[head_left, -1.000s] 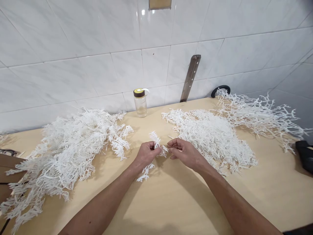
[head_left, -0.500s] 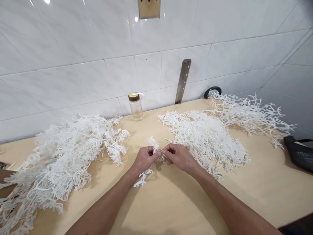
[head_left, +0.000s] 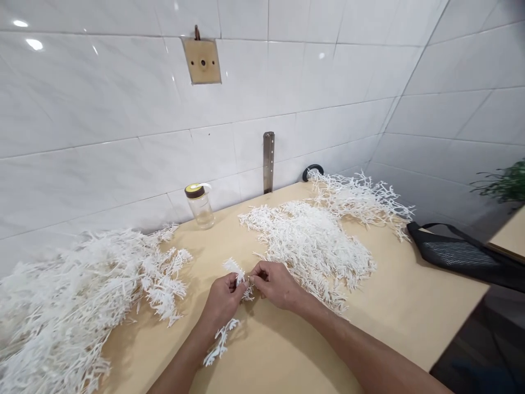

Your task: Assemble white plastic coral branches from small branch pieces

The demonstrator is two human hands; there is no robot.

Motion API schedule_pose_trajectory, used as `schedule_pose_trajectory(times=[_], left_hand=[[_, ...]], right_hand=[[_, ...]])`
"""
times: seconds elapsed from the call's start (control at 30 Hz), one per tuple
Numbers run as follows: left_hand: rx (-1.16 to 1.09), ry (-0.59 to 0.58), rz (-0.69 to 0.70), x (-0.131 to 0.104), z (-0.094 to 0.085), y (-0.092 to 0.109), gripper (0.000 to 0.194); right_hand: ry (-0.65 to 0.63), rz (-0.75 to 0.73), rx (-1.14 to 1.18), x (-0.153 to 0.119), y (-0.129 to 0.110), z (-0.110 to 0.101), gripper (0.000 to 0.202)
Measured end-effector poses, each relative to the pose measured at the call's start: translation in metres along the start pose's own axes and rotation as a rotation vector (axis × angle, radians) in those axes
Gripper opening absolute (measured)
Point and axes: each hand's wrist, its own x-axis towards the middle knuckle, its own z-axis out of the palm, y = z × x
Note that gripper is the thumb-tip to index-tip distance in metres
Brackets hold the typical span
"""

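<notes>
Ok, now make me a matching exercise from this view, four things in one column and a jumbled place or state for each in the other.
1. Clear bottle
2. Black mesh bag
3. Tan wall plate
4. Left hand

A. High on the white tiled wall
B. Pinching a white branching sprig
C. Topped with a dark brown and yellow cap
D. At the right end of the table

Pairs: 1-C, 2-D, 3-A, 4-B
</notes>
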Motion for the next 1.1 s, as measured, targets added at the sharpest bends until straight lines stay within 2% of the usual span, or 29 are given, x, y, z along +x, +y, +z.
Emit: schedule_pose_trajectory(times=[0.23,0.43,0.6,0.8,1.1], left_hand=[[0.044,0.02,-0.02,-0.001,0.001,0.005,0.042],[0.023,0.03,-0.014,-0.005,0.001,0.011,0.038],[-0.025,-0.009,0.0,-0.007,0.0,0.015,0.037],[-0.013,-0.026,-0.054,-0.012,-0.001,0.025,0.036],[-0.01,-0.021,-0.012,-0.011,-0.001,0.018,0.035]], right_hand=[[-0.028,-0.043,0.065,0.006,0.016,-0.002,0.01],[-0.063,-0.041,0.137,0.004,0.013,-0.008,0.013],[-0.089,-0.06,0.158,0.001,0.011,-0.008,0.018],[-0.045,-0.091,0.156,-0.001,0.013,-0.005,0.019],[-0.051,-0.074,0.162,-0.002,0.02,-0.003,0.024]])
